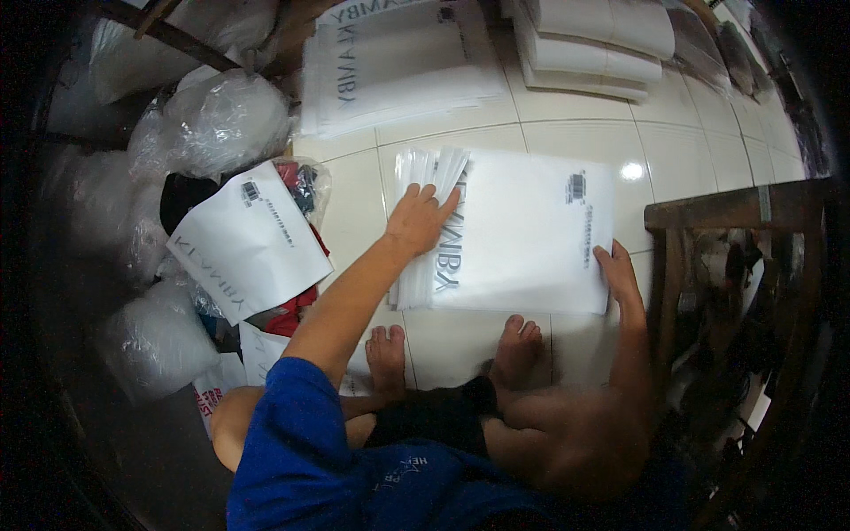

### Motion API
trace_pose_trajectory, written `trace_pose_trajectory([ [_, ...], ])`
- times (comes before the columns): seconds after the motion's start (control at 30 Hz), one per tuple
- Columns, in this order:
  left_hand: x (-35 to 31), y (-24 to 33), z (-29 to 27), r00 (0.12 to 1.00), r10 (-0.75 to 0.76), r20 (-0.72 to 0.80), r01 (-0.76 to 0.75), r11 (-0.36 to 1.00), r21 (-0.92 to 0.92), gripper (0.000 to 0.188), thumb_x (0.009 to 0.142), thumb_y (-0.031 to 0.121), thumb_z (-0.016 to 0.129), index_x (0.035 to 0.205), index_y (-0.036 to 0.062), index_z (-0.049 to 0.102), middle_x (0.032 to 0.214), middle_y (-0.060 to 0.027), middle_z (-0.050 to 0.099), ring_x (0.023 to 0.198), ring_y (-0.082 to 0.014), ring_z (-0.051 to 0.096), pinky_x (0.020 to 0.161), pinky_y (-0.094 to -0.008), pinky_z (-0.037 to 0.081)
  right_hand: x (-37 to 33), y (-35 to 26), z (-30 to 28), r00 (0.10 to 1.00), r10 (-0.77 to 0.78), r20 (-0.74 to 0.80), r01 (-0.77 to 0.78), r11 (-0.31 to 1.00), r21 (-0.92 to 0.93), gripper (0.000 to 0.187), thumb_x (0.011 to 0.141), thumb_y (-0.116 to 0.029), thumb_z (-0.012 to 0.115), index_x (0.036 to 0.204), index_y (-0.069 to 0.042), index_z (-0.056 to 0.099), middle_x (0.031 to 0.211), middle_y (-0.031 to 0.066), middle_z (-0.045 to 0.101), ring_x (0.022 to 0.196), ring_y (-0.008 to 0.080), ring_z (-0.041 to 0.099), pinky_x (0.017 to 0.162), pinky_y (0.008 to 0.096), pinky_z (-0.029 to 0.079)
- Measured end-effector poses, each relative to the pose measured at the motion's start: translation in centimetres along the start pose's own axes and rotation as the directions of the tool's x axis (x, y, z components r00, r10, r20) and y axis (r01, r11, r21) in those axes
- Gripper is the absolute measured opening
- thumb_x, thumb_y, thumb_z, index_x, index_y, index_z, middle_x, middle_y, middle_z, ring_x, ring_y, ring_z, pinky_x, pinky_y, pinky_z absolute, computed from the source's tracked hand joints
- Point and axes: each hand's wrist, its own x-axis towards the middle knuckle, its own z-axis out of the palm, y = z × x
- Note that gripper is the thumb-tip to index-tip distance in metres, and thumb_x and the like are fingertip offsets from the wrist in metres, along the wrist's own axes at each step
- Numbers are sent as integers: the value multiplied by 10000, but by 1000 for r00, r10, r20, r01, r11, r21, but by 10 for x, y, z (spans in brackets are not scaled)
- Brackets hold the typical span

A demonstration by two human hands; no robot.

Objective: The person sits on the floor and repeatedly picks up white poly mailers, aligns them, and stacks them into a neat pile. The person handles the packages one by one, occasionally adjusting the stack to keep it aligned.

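Observation:
A stack of flat white plastic bags [524, 230] with dark printing lies on the tiled floor in front of my feet. Along its left side, several bag edges are fanned into overlapping folds. My left hand [418, 219] rests on those folds with its fingers apart and the index finger stretched toward the printed strip. At the lower right edge, my right hand [622, 273] pinches the bags, its thumb on top and its other fingers partly hidden. How many bags it grips cannot be made out.
Another stack of white bags [398, 66] lies farther off, with thick folded white bundles [598, 40] to its right. Clear-wrapped bundles [226, 119] crowd the left, beside a loose white bag [252, 239] lying on red and dark packed items. A wooden stand [735, 208] is at the right.

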Motion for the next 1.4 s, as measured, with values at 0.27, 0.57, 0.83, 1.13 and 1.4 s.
trace_pose_trajectory([
  [0.27,-2,-6,4,995,66,73,-70,996,50,358,789,279,597,1103,109,570,852,-14,616,952,-170,498,804,-346,360,7,9,-3,1000,29,-8,-29,999,30,299,915,-122,534,1162,44,553,1028,105,648,900,166,597,826,307,462],
  [0.57,-5,-10,6,999,41,-31,-40,999,21,289,767,357,639,915,111,609,881,-37,584,948,-195,490,800,-363,357,7,8,-1,998,36,-42,-37,999,-38,307,901,-140,550,1150,41,562,1017,108,653,895,168,598,830,311,463],
  [0.83,0,2,4,996,-93,-13,93,995,17,299,744,356,664,893,99,635,893,-60,556,948,-205,475,776,-367,357,10,12,-4,1000,0,-21,-1,998,-58,308,919,-152,534,1161,38,553,1028,97,645,907,159,590,838,303,458],
  [1.13,-10,9,5,939,-317,-130,286,934,-214,476,728,189,671,1165,42,553,1387,-229,319,1292,-381,296,1033,-494,270,3,-1,5,998,14,-56,-21,991,-134,340,929,-186,508,1168,54,541,1044,137,649,937,192,605,854,330,465],
  [1.4,-2,29,28,673,-737,62,636,533,-558,979,688,227,686,1464,37,120,1385,-355,260,1268,-495,306,1042,-541,303,13,23,5,992,-96,-79,71,958,-280,351,906,-201,527,1146,56,537,1062,219,637,975,297,622,865,372,464],
])
